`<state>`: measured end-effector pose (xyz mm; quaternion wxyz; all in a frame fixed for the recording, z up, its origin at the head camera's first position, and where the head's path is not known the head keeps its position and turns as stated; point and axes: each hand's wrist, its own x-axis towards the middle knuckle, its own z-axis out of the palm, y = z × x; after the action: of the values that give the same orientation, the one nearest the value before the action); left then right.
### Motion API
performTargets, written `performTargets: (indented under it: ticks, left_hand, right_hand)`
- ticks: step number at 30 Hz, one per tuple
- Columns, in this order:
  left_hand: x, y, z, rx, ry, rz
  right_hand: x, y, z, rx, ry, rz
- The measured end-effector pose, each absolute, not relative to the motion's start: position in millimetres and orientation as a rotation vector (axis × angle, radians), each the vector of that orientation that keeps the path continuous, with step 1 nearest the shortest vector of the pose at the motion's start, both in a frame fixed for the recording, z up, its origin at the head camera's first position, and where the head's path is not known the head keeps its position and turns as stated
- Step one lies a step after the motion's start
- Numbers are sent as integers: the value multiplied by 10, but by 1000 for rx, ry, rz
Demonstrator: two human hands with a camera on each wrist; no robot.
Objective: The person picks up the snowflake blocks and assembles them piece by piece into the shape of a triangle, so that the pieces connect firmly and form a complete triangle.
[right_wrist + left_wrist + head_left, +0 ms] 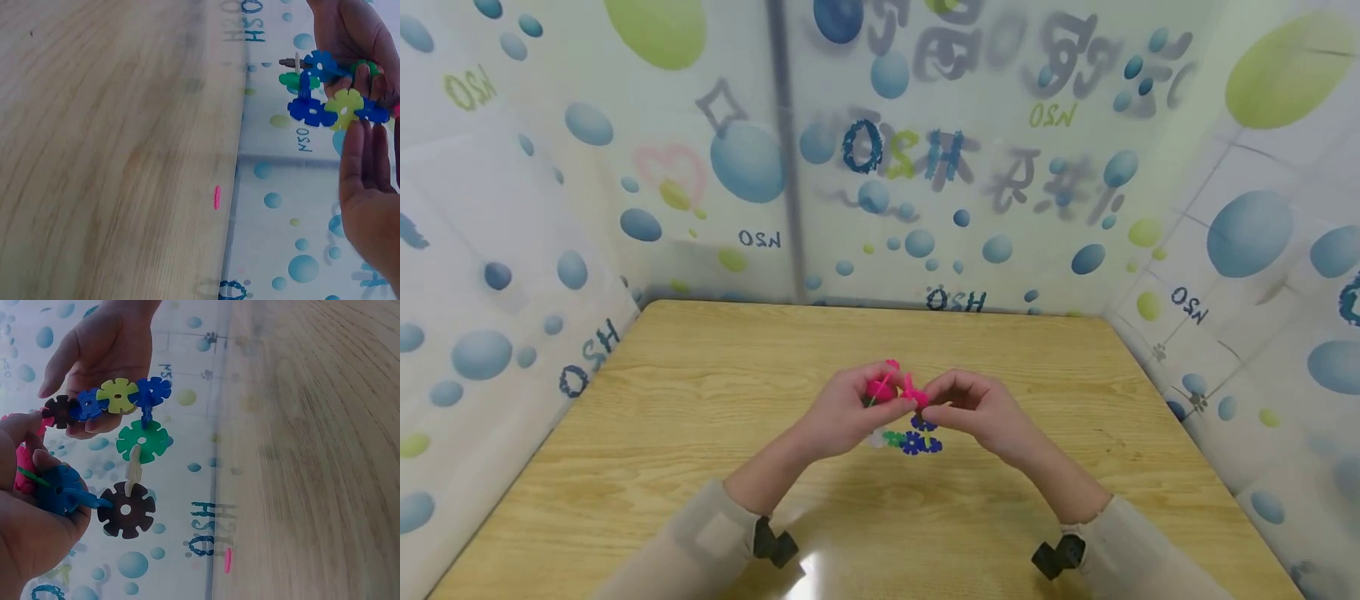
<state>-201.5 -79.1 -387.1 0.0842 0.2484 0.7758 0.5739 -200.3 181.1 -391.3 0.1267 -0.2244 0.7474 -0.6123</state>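
A chain of snowflake building discs bends round between the two hands, raised over the table. My left hand (pixel 838 417) grips its pink and light blue end; the light blue disc (pixel 59 490) lies against the fingers in the left wrist view. My right hand (pixel 996 417) pinches a pink disc (pixel 919 398) between thumb and fingers, close to the left fingertips. From there run a dark brown disc (pixel 59 411), a blue one, a yellow disc (pixel 117 395) and more blue. A green disc (pixel 142 441), a white one and another dark brown disc (pixel 127 510) hang lower. Fingers partly hide the pink pieces.
One loose pink disc (pixel 217 197) lies on the wooden table (pixel 715 358), beyond the hands. Curtains printed with bubbles (pixel 748 162) enclose the table at the back and both sides.
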Motion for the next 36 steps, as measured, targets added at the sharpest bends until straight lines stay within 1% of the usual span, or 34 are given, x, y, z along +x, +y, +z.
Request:
performTargets:
  ticks: [4,10,15,22,28,36]
  left_hand:
    - [-2024,-849,-3890,702,2324,1705]
    - [-2043,-925,-3910,659,2343,1692]
    - [-2053,-977,-3899,594,2374,1663]
    - [-2074,-1024,-3907,564,2384,1655]
    - [-2082,-1032,-3923,567,2378,1655]
    - [-2081,-1052,-3916,577,2366,1660]
  right_hand:
    - [-2142,1871,-3961,-636,2198,-1747]
    - [-2513,1890,-4129,-470,2304,-1644]
    - [-2867,1810,-4306,-347,2395,-1434]
    - [-3242,1634,-4473,-309,2468,-1315]
    - [-3396,1510,-4513,-326,2478,-1204]
    - [-3401,1370,-4505,-284,2501,-1112]
